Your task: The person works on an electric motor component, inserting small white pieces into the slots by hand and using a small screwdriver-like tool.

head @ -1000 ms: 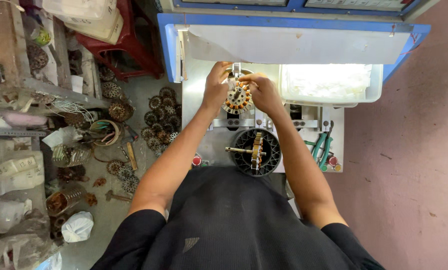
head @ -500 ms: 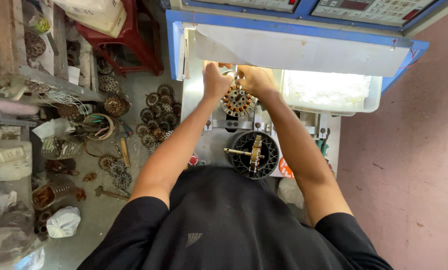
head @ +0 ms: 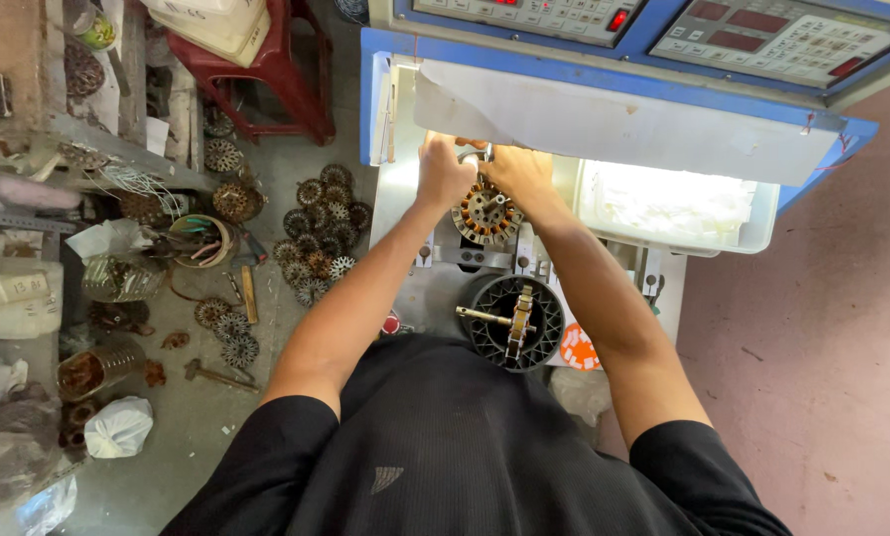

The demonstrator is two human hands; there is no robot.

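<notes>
Left hand (head: 443, 171) fingers curled shut around something small at the far edge of the machine bed, just under the grey guard flap (head: 604, 124); what they pinch is hidden. Right hand (head: 516, 171) fingers also curled, closed on a small metal lever or clamp piece (head: 475, 154) right above the wound stator (head: 486, 213). Stator sits mounted on the winding machine (head: 445, 288) fixture, near the bed's far edge, between both wrists, heel of right hand just beside it. Judged: steel lamination core with copper coils, so heavy for its size and stiff, but the thin wire and its insulation scratch easily; best taken by the outer rim, not across the coils. Nearer the body, a black round holder (head: 509, 320) with a brass spindle. On the floor to the left, a pile of bare stator cores (head: 318, 233), a red stool (head: 266, 74), cluttered shelves (head: 38, 199).
</notes>
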